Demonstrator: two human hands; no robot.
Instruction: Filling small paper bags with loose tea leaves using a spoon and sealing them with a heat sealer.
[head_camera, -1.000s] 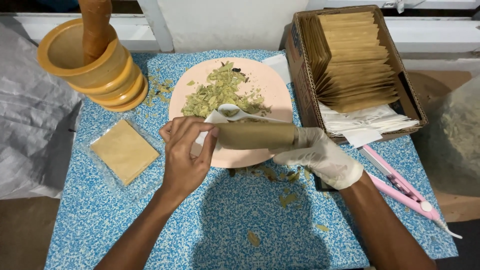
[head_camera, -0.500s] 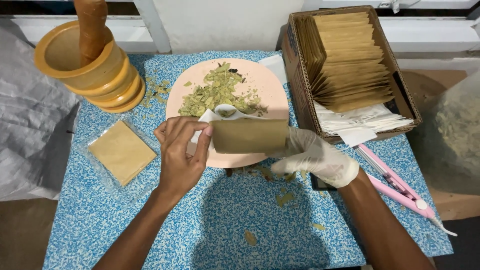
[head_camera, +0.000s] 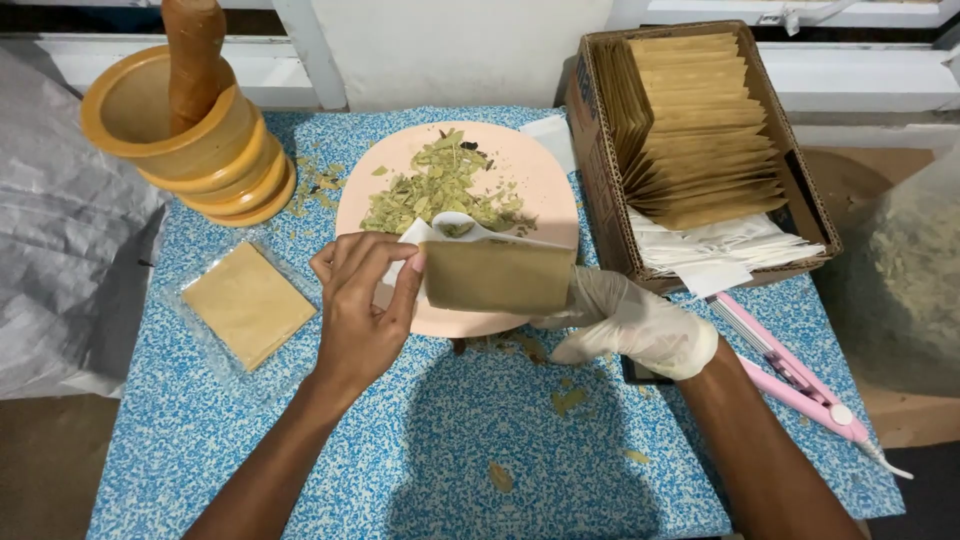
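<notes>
My left hand (head_camera: 365, 310), bare, pinches the left edge of a flat brown paper pouch (head_camera: 497, 276) together with a white inner paper (head_camera: 418, 236). On the pouch's right edge, my right hand (head_camera: 625, 325), in a white glove, holds the other side. The pouch hangs over the near half of a pink plate (head_camera: 535, 175) that carries a heap of dried green leaves (head_camera: 435, 190). A white spoon (head_camera: 460, 224) lies on the plate just behind the pouch.
A wooden mortar with a pestle (head_camera: 185, 125) stands at the back left. A cardboard box (head_camera: 600, 140) of brown pouches and white papers sits at the right, a pink sealer tool (head_camera: 800, 380) beside it. A brown pouch in clear plastic (head_camera: 245, 303) lies left. Leaf crumbs dot the blue mat (head_camera: 450, 440).
The pouch, seen rounded and almost edge-on a second ago, now faces up flat. Both hands stay on it over the plate's near edge.
</notes>
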